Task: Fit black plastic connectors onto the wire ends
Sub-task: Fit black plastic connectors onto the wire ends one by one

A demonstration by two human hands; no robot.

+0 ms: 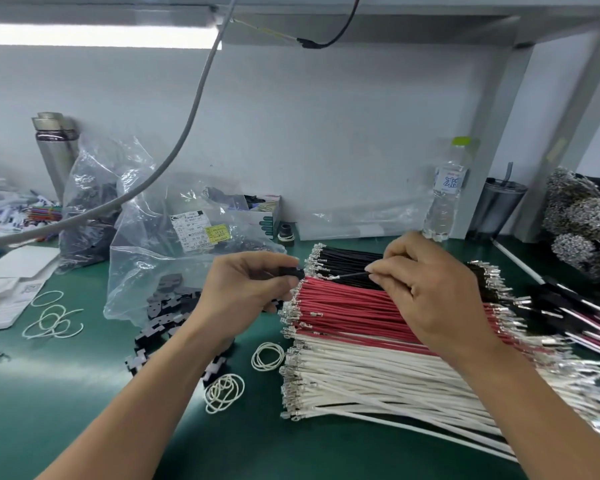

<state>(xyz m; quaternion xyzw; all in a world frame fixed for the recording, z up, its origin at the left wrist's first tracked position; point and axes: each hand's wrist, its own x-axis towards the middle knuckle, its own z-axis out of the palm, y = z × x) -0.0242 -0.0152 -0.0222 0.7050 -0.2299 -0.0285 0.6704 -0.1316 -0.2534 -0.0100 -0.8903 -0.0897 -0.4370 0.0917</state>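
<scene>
The right hand [426,282] pinches a single thin black wire [355,274] between thumb and forefinger, the other fingers curled loosely behind; the wire's crimped silver metal terminal [329,277] sticks out to the left of the fingertips. The left hand [246,289] has its fingers curled round a small black plastic connector [291,271], of which only the right-hand end shows past the fingertips, facing the terminal. The two are near but apart, a short gap between them. The wire's long axis runs nearly level, left to right, pointing at the connector, so the coming move looks like a straight push leftward into it; whether the terminal is turned the right way for the cavity is too small to tell. Both hands hover over the stacked bundles of black, red and white wires [361,327] on the green bench mat [84,393]. More loose black connectors [167,306] spill from a clear plastic bag [142,268] just left of the left wrist.
</scene>
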